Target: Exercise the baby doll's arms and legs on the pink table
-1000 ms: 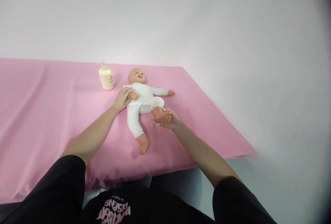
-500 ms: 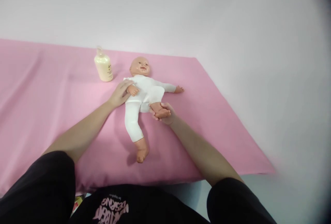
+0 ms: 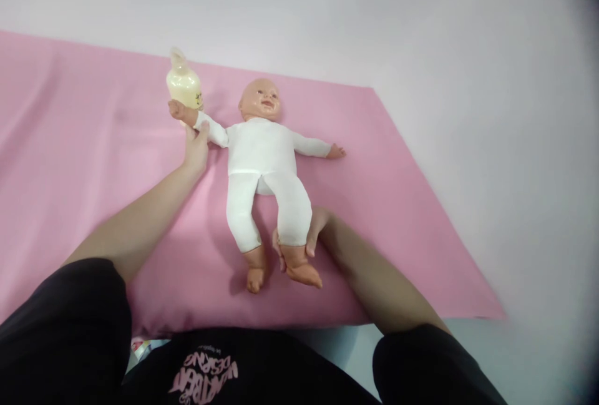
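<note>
Head view: doll [image 3: 264, 155] between hands (supine)

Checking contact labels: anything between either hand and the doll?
Nothing visible. The left hand grips the doll by its arm, beside the bottle; the right hand wraps its lower leg directly.

I note the baby doll [image 3: 262, 161] lying on its back on the sheet [image 3: 84, 161], head toward the wall [image 3: 421, 24]. The lotion bottle [image 3: 183, 83] stands behind its outstretched arm, left of the head. My left hand [image 3: 196, 146] is under that arm; my right hand [image 3: 309, 233] at the doll's near ankle.
</note>
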